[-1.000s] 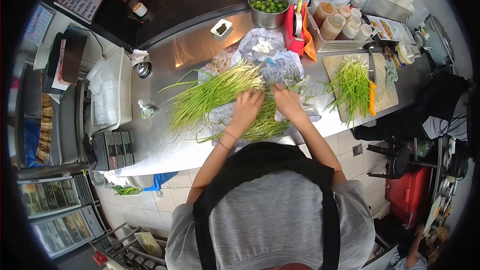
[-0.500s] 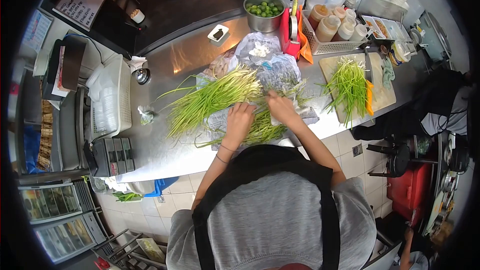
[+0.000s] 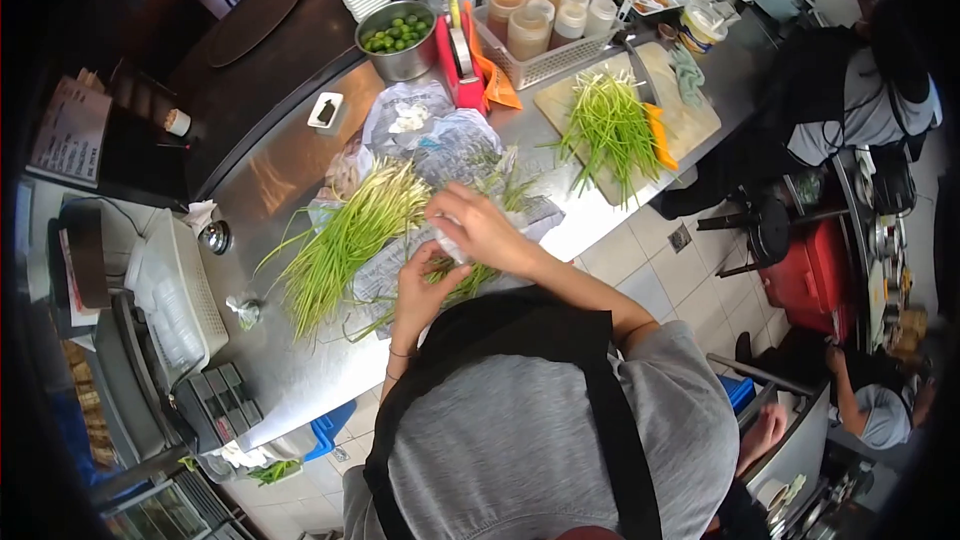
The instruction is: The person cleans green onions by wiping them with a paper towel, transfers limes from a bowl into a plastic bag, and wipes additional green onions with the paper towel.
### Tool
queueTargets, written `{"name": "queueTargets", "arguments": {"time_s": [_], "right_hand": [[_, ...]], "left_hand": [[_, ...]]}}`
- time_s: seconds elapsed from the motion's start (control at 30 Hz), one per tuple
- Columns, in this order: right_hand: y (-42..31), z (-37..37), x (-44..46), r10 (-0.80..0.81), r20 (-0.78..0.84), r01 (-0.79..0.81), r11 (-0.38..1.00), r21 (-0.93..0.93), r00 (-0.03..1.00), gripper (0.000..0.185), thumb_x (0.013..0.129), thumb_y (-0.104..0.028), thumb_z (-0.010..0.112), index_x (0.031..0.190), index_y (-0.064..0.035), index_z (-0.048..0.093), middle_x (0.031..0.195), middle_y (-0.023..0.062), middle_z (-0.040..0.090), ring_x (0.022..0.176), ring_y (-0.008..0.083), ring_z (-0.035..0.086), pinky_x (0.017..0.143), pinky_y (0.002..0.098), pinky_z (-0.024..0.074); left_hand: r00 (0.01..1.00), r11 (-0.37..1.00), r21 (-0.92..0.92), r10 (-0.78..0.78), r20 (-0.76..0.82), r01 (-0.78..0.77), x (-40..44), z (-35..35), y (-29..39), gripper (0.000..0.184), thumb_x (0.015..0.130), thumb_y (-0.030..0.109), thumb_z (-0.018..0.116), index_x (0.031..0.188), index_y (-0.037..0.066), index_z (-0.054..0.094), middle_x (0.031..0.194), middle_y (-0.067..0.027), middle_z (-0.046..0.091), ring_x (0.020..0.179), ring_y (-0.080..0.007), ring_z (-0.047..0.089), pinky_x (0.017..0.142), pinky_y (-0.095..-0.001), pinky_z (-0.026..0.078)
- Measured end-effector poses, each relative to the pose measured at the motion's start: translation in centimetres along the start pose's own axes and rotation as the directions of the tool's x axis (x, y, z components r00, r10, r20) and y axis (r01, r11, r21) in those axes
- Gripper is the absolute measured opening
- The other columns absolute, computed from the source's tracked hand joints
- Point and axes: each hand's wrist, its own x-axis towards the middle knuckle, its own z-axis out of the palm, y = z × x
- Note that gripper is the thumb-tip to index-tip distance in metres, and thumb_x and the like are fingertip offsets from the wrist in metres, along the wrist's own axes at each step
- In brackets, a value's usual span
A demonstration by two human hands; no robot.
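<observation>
My left hand (image 3: pixel 424 288) is low over the loose greens (image 3: pixel 468 285) near the counter's front edge, its fingers curled; what they grip is hard to make out. Just above it, my right hand (image 3: pixel 478 227) is bent over a small white piece (image 3: pixel 452 246), and its grip is partly hidden. A big bundle of long green stalks with pale ends (image 3: pixel 350 240) lies to the left of both hands. Under and behind the greens is crumpled newspaper (image 3: pixel 455 145). More green stalks (image 3: pixel 612 130) rest on a cutting board (image 3: pixel 690 127), beside a knife (image 3: pixel 642 75) and an orange-handled item (image 3: pixel 660 137).
Behind the newspaper are a pot of limes (image 3: pixel 400 60), a red tape dispenser (image 3: pixel 462 70) and a basket of bottles (image 3: pixel 545 65). A white basket (image 3: pixel 195 285) is at the left. One person (image 3: pixel 850 90) stands at the right, another (image 3: pixel 880 410) lower right.
The view has turned and shifted, so the counter looks more slanted. My hands have come closer together, the right now above the left. The small white piece now shows between them.
</observation>
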Motion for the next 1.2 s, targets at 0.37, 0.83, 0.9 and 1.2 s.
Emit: {"name": "queueTargets", "arguments": {"time_s": [0.37, 0.83, 0.9, 1.2], "right_hand": [[2.1, -0.7, -1.9, 0.145, 0.153, -0.199, 0.877, 0.438, 0.978, 0.014, 0.072, -0.009, 0.07, 0.076, -0.0008, 0.059, 0.069, 0.0036, 0.059, 0.067, 0.0108, 0.054, 0.062, 0.0267, 0.0434], [1.9, -3.8, -2.8, 0.551, 0.164, -0.504, 0.551, 0.665, 0.818, 0.011, 0.082, -0.012, 0.065, 0.079, -0.0006, 0.066, 0.077, 0.0003, 0.062, 0.069, 0.0049, 0.053, 0.063, 0.0203, 0.0411], [2.3, -3.0, -2.7, 0.459, 0.051, -0.374, 0.648, 0.664, 0.887, 0.01, 0.081, -0.008, 0.065, 0.079, 0.0012, 0.066, 0.083, 0.003, 0.062, 0.075, 0.0075, 0.054, 0.068, 0.0211, 0.0415], [1.7, -4.0, -2.4, 0.499, 0.071, -0.325, 0.443, 0.836, 0.863, 0.008, 0.079, -0.001, 0.057, 0.081, 0.0028, 0.065, 0.092, 0.0118, 0.066, 0.086, 0.0163, 0.061, 0.079, 0.0276, 0.0478]], "left_hand": [[0.945, 0.943, -0.317, -0.19, -0.265, 0.1, -1.2, -2.8, -3.0, 0.008, 0.077, -0.002, 0.068, 0.079, 0.001, 0.061, 0.065, 0.0038, 0.056, 0.056, -0.0018, 0.048, 0.049, -0.0179, 0.034], [0.889, 0.613, 0.787, 0.395, -0.23, -0.069, 7.6, -10.7, -4.8, 0.016, 0.074, 0.003, 0.061, 0.087, 0.01, 0.067, 0.089, -0.0078, 0.06, 0.085, -0.0287, 0.055, 0.077, -0.0386, 0.044], [0.895, 0.533, 0.846, 0.369, -0.249, 0.015, 9.4, -11.4, -6.2, 0.012, 0.073, 0.007, 0.064, 0.084, 0.012, 0.067, 0.089, -0.0055, 0.059, 0.088, -0.0262, 0.052, 0.076, -0.0388, 0.043], [0.942, 0.414, 0.91, 0.31, -0.13, -0.011, 10.0, -12.3, -6.5, 0.009, 0.068, 0.013, 0.07, 0.076, 0.013, 0.066, 0.09, 0.0009, 0.058, 0.092, -0.0238, 0.05, 0.073, -0.0399, 0.041]]}}
